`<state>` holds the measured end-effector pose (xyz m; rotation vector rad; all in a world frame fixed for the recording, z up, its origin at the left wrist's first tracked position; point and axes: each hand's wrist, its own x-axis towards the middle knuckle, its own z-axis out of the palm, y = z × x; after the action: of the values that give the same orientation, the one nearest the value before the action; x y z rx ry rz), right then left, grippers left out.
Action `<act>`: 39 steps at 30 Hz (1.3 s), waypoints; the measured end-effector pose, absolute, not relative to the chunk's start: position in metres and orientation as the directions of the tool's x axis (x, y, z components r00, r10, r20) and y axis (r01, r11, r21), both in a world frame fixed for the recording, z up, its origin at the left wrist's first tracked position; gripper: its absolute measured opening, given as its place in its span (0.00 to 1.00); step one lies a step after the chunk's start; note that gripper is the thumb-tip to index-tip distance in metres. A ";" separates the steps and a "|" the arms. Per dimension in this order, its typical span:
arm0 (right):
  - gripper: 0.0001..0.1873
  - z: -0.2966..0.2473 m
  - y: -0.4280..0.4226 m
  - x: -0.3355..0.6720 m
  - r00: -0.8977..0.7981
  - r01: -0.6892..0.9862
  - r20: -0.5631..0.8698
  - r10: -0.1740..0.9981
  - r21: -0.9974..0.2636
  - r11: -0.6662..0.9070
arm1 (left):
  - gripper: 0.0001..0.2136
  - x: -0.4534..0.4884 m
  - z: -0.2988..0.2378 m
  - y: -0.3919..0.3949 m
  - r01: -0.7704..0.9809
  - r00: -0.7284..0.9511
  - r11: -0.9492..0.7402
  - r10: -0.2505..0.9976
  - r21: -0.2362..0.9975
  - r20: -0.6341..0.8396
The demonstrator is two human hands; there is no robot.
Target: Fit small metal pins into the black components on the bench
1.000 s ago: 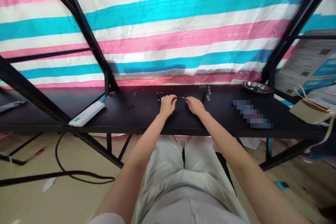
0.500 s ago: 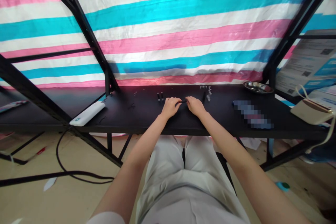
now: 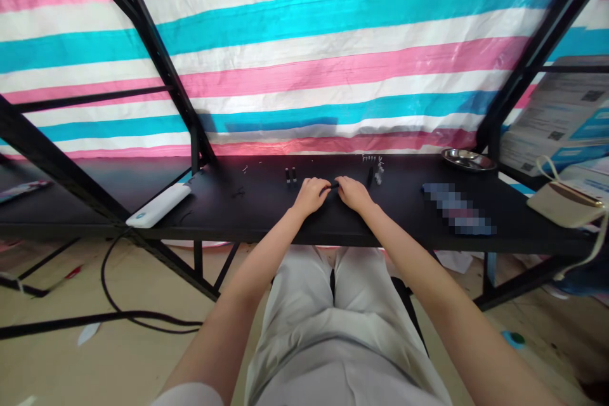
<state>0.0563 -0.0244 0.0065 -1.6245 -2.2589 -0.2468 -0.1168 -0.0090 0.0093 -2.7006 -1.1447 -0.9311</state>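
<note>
Your left hand (image 3: pixel 311 196) and right hand (image 3: pixel 352 193) pinch opposite ends of a small dark rod (image 3: pixel 334 186), which bridges the gap between them over the black surface (image 3: pixel 399 203).

Left hand (image 3: pixel 311 195) and right hand (image 3: pixel 353 192): bare, fingers slim, nails too small to make out. Arms (image 3: pixel 267 247) bare from wrist up past elbow. Left sleeve (image 3: pixel 190 395): short, whitish, plain edge. Top (image 3: pixel 328 377): pale grey, plain, faint vertical crease near middle, soft greyish curve at its lower edge. Trousers (image 3: pixel 304 285): off-white, loose, plain cloth, wrinkled over thighs, deeper folds across lap.
</note>
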 end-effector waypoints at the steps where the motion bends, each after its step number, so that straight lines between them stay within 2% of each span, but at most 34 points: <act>1: 0.19 0.006 -0.024 0.056 -0.281 0.944 0.371 0.885 -0.056 0.324 | 0.07 -0.116 0.009 -0.009 0.670 0.551 -0.724 0.631 0.161 0.546; 14: 0.17 0.004 -0.023 0.057 -0.284 0.943 0.363 0.888 -0.063 0.327 | 0.07 -0.114 0.011 -0.013 0.662 0.583 -0.739 0.614 0.127 0.532; 20: 0.18 0.003 -0.023 0.057 -0.327 0.912 0.402 0.855 -0.104 0.397 | 0.08 -0.117 0.011 -0.011 0.673 0.487 -0.709 0.637 0.208 0.598; 22: 0.18 0.003 -0.023 0.056 -0.339 0.902 0.413 0.845 -0.114 0.417 | 0.08 -0.120 0.019 -0.005 0.658 0.521 -0.725 0.632 0.201 0.573; 27: 0.20 0.004 -0.023 0.055 -0.334 0.891 0.410 0.849 -0.156 0.426 | 0.08 -0.127 0.069 0.020 0.651 0.660 -0.758 0.591 0.042 0.464; 31: 0.21 0.002 -0.021 0.055 -0.305 0.895 0.425 0.853 -0.179 0.409 | 0.09 -0.132 0.108 0.042 0.720 0.665 -0.688 0.648 -0.088 0.372; 39: 0.21 -0.001 -0.019 0.056 -0.294 0.893 0.427 0.855 -0.196 0.405 | 0.10 -0.144 0.107 0.058 0.805 0.590 -0.556 0.787 -0.205 0.183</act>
<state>0.0556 -0.0192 -0.0006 -1.4900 -2.1999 -0.1089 -0.1439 0.0576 0.1067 -2.5548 -1.3090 -0.1008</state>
